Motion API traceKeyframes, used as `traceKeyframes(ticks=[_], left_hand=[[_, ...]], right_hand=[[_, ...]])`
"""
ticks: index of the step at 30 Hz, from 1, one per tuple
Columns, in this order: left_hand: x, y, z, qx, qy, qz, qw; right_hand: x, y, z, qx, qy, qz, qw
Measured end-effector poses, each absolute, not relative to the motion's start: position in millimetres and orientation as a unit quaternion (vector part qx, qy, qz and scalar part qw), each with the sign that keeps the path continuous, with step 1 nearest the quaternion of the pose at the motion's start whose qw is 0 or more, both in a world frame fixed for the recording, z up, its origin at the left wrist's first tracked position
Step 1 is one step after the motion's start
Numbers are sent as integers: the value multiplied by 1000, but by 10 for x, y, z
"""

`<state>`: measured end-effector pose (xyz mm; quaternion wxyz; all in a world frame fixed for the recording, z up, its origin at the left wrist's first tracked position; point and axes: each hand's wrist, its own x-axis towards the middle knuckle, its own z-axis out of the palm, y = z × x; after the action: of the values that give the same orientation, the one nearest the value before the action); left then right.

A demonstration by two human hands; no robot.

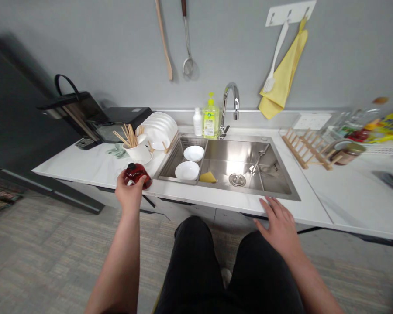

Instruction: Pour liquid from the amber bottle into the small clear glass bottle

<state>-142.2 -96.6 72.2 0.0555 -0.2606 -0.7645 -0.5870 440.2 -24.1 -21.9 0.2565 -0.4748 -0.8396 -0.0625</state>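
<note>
My left hand (pixel 131 187) is closed around a glossy dark red bottle with a black cap (pixel 138 172), over the counter's front edge left of the sink. Just behind it, a white container (pixel 138 153) holds several wooden chopsticks. My right hand (pixel 278 222) holds nothing; its fingers are apart, fingertips at the counter edge in front of the sink (pixel 296 194). Two white bowls (pixel 187 170) sit in the drain basket (pixel 165 168) in the sink's left part. A yellow sponge (pixel 208 177) lies in the basin beside the basket.
White plates (pixel 160 126) stand in a rack at the left. A green soap bottle (pixel 211 120), a white bottle (pixel 198 122) and the faucet (pixel 231 104) line the sink's back. At the right are a wooden rack (pixel 309 148) and a jar (pixel 350 153). A yellow cloth (pixel 283 74) hangs above.
</note>
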Motion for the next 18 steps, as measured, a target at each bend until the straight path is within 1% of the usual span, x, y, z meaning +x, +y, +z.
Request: traceKeyframes(ticks=[6,16,18], left_hand=[[-1417,-904,649,-247,-780,-572,54],[-1575,-873,478,-219,-850,-477,47],[-1551,-898,476,-207,-850,-483,42]], right_hand=[[4390,-246,-219,-476,-839,-64,254],[4344,-281,-151,-491,-833,-50,251],[4342,-287,-144,-494,-831,-44,254]])
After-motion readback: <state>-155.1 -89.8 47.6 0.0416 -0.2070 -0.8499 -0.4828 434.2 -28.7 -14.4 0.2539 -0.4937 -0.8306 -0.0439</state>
